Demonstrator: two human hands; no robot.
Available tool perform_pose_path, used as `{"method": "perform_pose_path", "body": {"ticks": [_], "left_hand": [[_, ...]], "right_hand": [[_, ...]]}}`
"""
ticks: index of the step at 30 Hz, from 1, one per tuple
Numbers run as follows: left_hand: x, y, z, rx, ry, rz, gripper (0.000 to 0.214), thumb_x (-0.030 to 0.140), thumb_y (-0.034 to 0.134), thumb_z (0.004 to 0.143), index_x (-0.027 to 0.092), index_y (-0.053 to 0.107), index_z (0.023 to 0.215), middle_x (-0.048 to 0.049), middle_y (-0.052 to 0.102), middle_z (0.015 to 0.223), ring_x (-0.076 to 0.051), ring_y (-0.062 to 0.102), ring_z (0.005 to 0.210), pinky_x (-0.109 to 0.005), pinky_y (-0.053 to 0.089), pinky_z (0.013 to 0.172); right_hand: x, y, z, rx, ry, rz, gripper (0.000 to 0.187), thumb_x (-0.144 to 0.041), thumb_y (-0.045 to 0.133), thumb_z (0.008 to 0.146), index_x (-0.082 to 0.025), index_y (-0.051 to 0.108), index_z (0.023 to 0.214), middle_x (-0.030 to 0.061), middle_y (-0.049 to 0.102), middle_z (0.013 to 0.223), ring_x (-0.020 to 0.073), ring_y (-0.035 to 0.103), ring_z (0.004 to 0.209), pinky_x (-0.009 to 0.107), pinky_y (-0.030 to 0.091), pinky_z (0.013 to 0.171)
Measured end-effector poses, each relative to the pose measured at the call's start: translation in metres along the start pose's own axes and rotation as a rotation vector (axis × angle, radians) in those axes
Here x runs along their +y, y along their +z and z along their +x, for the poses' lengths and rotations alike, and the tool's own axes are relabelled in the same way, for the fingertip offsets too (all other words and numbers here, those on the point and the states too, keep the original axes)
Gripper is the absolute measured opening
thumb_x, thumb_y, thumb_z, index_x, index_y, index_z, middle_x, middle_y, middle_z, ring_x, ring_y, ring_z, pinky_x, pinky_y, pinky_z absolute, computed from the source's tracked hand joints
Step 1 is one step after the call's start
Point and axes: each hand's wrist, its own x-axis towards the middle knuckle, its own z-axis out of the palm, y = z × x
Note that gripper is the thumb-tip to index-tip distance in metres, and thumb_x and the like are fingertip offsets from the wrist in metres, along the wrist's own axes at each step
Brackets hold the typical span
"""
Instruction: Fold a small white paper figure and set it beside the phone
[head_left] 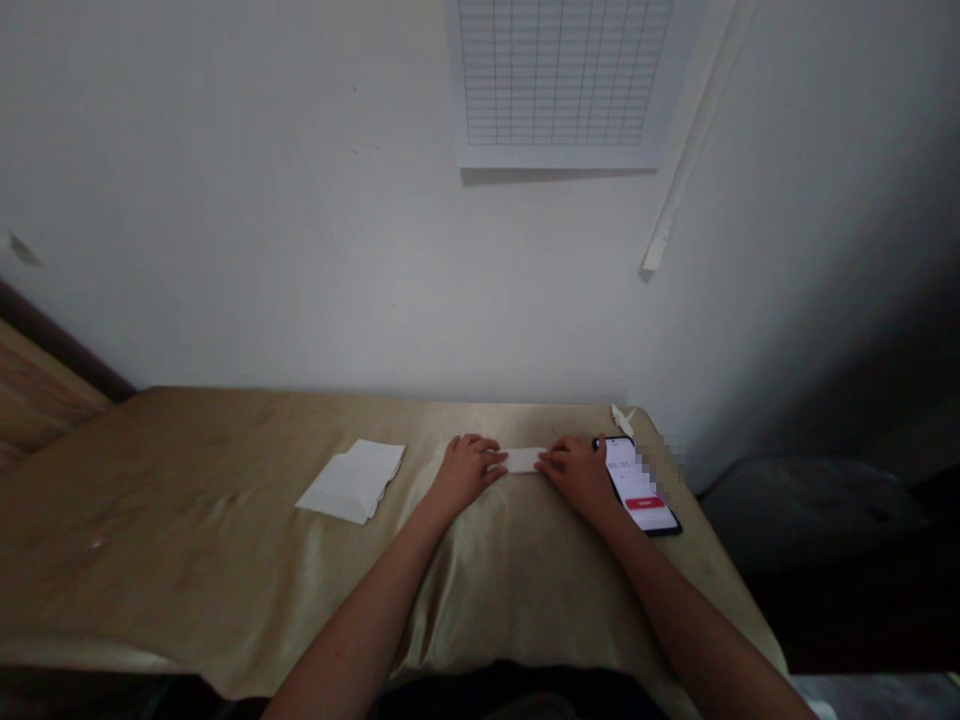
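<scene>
A small white strip of folded paper (523, 460) lies on the cloth-covered table between my two hands. My left hand (471, 468) grips its left end, with the thumb and fingers closed on the paper. On the right end, my right hand (576, 468) has its fingertips closed in the same way. The ends of the strip are partly hidden under the fingers. Left of my left hand rests a stack of white paper sheets (355, 480) with uneven edges. A phone (637, 485) with a lit screen lies just beside my right hand.
A shiny gold-brown cloth (225, 560) covers the table, wrinkled near the front. A torn white scrap (622, 419) sits at the back right corner. Behind the table stands a white wall (300, 250) carrying a printed grid sheet (555, 90). Dark bulky shapes are at the right.
</scene>
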Motion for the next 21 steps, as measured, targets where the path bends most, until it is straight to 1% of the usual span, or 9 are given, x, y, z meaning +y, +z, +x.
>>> {"method": "perform_pose_path", "body": {"ticks": [6, 11, 16, 21], "left_hand": [[0.0044, -0.0040, -0.0016, 0.005, -0.026, -0.003, 0.029, 0.043, 0.062, 0.094, 0.035, 0.072, 0.119, 0.0002, 0.068, 0.129, -0.025, 0.054, 0.120, -0.045, 0.035, 0.107], [0.0040, -0.0046, -0.0021, 0.008, -0.042, 0.002, 0.029, 0.047, 0.061, 0.093, 0.035, 0.073, 0.117, -0.0002, 0.069, 0.129, -0.026, 0.053, 0.121, -0.049, 0.030, 0.109], [0.0033, -0.0043, -0.0020, 0.007, -0.062, -0.002, 0.028, 0.048, 0.064, 0.091, 0.036, 0.074, 0.114, -0.0001, 0.070, 0.128, -0.028, 0.052, 0.122, -0.054, 0.024, 0.111], [0.0041, -0.0040, -0.0022, 0.018, -0.062, -0.007, 0.028, 0.047, 0.063, 0.092, 0.036, 0.074, 0.115, -0.0005, 0.070, 0.128, -0.028, 0.052, 0.121, -0.053, 0.025, 0.111]], "right_hand": [[-0.0015, 0.0017, -0.0007, 0.000, 0.001, -0.012, 0.026, -0.045, 0.053, 0.097, -0.034, 0.076, 0.104, 0.0037, 0.070, 0.109, 0.0262, 0.058, 0.111, 0.070, 0.005, 0.114], [-0.0013, -0.0001, -0.0007, -0.001, -0.004, -0.004, 0.026, -0.045, 0.054, 0.097, -0.033, 0.075, 0.107, 0.0040, 0.070, 0.108, 0.0260, 0.058, 0.112, 0.070, 0.003, 0.114], [-0.0011, -0.0041, -0.0006, -0.004, -0.024, 0.013, 0.025, -0.046, 0.055, 0.096, -0.034, 0.077, 0.097, 0.0012, 0.072, 0.106, 0.0250, 0.057, 0.114, 0.070, -0.004, 0.115], [-0.0015, -0.0042, -0.0002, -0.018, -0.008, 0.009, 0.027, -0.046, 0.053, 0.096, -0.034, 0.077, 0.095, 0.0017, 0.072, 0.108, 0.0251, 0.057, 0.114, 0.070, -0.003, 0.114]]}}
